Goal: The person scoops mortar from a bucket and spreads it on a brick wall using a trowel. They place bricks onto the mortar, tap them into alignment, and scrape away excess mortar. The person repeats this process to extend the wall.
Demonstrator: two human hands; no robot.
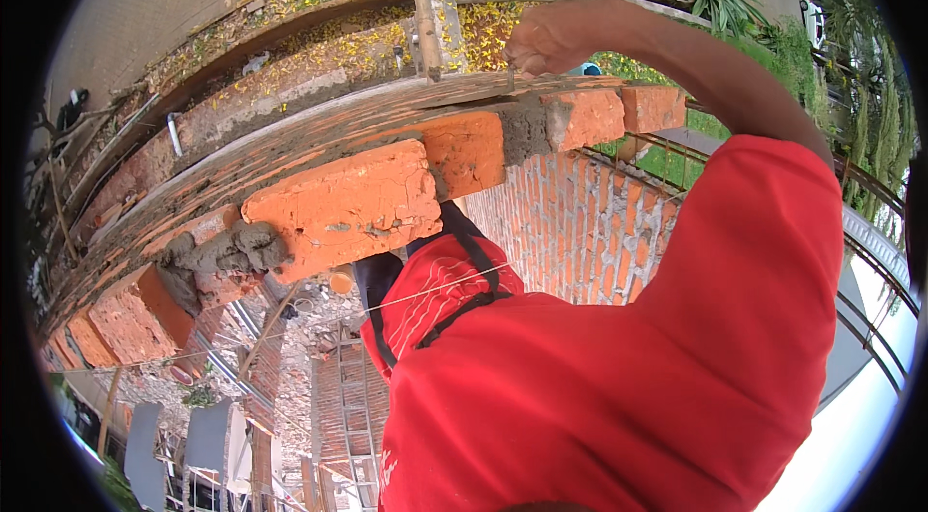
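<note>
Your brick wall (580, 222) already stands many courses high, and the top course is only partly laid: 1 large orange brick (343, 207) sits near the wall's left end, 3 more run toward the right end, with wet mortar (527, 125) filling 1 joint and a loose grey lump (222, 251) at the left brick's end. Judging by that, more bricks remain. Your right hand (541, 38) hangs over the top edge, fingers closed on a thin metal tool. Your left hand is out of view. Below lie rubble, a ladder and garden.
</note>
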